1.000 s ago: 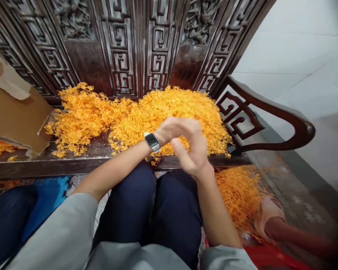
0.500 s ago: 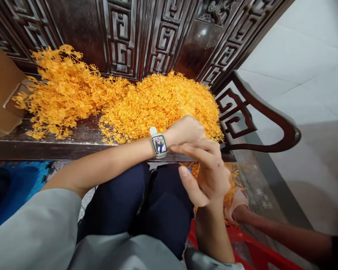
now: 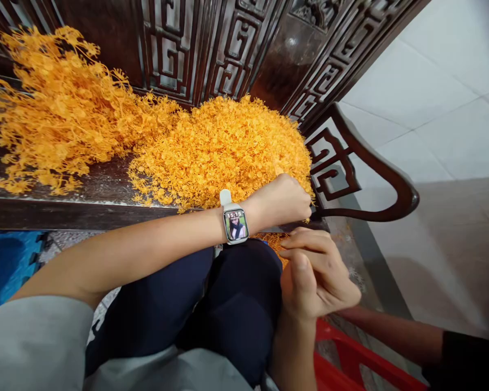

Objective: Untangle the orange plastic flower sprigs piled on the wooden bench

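Note:
My left forearm lies across the view with a smartwatch [image 3: 236, 225] on its wrist, the lit screen facing up with the time and a picture. Beyond the watch, my left hand [image 3: 283, 198] is closed in a fist, back upward, just in front of a heap of orange-yellow artificial flower sprigs [image 3: 224, 149]. Lower right is my right hand [image 3: 320, 271], apart from the watch and the left hand. Its fingers are loosely bent, the thumb raised near the index finger, and nothing shows in it.
A looser bundle of yellow sprigs [image 3: 65, 114] lies left on the dark wooden bench [image 3: 106, 184]. The carved backrest [image 3: 167, 49] and curved armrest [image 3: 403, 190] bound it. At lower right are a red plastic stool [image 3: 350, 353] and another person's limb [image 3: 395, 331].
My right hand has drawn away from my left wrist, down and right, its fingers more bent. My left fist has shifted slightly right and down. The view has moved closer to the left bundle.

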`<action>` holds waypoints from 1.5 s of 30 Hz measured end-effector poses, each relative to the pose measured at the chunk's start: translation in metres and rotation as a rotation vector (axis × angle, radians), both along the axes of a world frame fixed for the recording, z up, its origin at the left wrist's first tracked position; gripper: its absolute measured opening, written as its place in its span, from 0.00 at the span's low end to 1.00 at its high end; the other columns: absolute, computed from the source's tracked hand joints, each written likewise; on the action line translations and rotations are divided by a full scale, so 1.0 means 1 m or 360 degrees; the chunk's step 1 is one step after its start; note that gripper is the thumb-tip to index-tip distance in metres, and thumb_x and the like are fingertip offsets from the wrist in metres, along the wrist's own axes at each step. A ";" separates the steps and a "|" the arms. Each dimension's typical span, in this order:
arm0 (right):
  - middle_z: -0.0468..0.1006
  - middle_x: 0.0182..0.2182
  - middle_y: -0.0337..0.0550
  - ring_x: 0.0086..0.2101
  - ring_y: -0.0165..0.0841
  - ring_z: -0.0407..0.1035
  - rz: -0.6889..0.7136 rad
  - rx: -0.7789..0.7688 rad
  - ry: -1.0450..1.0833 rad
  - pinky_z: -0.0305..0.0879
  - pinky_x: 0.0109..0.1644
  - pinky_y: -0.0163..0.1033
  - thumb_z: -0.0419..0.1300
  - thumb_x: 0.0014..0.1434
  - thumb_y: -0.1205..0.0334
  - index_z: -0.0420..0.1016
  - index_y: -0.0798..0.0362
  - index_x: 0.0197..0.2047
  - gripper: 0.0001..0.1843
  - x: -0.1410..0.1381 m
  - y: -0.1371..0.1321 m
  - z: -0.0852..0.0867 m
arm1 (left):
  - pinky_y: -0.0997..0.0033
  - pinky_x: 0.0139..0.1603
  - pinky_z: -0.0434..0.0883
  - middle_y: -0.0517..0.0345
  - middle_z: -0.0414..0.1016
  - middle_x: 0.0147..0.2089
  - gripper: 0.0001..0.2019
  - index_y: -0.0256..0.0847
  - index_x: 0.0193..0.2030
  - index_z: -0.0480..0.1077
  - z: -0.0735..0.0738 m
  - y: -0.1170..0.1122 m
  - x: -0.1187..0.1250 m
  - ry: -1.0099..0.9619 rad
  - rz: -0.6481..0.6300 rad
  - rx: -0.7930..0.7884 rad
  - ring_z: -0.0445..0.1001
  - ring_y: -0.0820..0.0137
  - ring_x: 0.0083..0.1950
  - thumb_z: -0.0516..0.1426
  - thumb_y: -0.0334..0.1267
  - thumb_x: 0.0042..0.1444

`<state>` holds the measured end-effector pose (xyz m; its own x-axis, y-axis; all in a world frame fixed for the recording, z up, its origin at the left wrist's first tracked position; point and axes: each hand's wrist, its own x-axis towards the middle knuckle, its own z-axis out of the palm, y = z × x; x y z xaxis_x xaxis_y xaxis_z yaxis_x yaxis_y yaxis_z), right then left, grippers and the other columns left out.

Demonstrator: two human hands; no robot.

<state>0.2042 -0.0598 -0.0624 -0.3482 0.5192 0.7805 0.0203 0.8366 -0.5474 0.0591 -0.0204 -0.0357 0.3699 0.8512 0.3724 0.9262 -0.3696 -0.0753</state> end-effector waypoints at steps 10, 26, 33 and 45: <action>0.72 0.27 0.36 0.30 0.29 0.67 -0.0039 -0.1285 0.0509 0.65 0.39 0.37 0.70 0.54 0.64 0.76 0.51 0.27 0.08 0.007 0.014 -0.026 | 0.63 0.35 0.58 0.41 0.82 0.37 0.15 0.33 0.39 0.82 0.008 -0.007 0.012 -0.0241 0.0111 0.0168 0.79 0.61 0.41 0.52 0.25 0.69; 0.81 0.54 0.42 0.45 0.33 0.77 0.0460 -0.1978 0.0977 0.76 0.51 0.41 0.70 0.59 0.49 0.70 0.43 0.58 0.26 -0.014 0.031 -0.024 | 0.68 0.32 0.61 0.58 0.76 0.29 0.20 0.42 0.42 0.79 -0.033 0.033 -0.047 -0.1418 -0.0119 0.0154 0.67 0.71 0.26 0.54 0.55 0.72; 0.78 0.45 0.39 0.37 0.31 0.74 0.0373 -0.1967 0.1100 0.75 0.42 0.38 0.67 0.63 0.45 0.73 0.40 0.59 0.23 -0.018 0.037 -0.029 | 0.69 0.35 0.66 0.53 0.80 0.32 0.18 0.45 0.40 0.81 -0.030 0.027 -0.048 -0.1095 -0.0177 0.0056 0.77 0.66 0.32 0.55 0.54 0.70; 0.58 0.18 0.29 0.19 0.21 0.49 0.0778 -0.2054 0.0846 0.47 0.24 0.30 0.73 0.60 0.53 0.72 0.54 0.30 0.18 -0.017 0.034 -0.027 | 0.68 0.34 0.65 0.56 0.82 0.30 0.10 0.44 0.34 0.83 -0.030 0.025 -0.050 -0.1321 0.0141 0.0541 0.74 0.69 0.27 0.60 0.37 0.64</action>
<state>0.1875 -0.0256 -0.0890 -0.5168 0.8556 -0.0302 -0.5505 -0.3591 -0.7537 0.0093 0.0045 -0.0653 -0.1919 0.6588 0.7274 0.7551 -0.3744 0.5382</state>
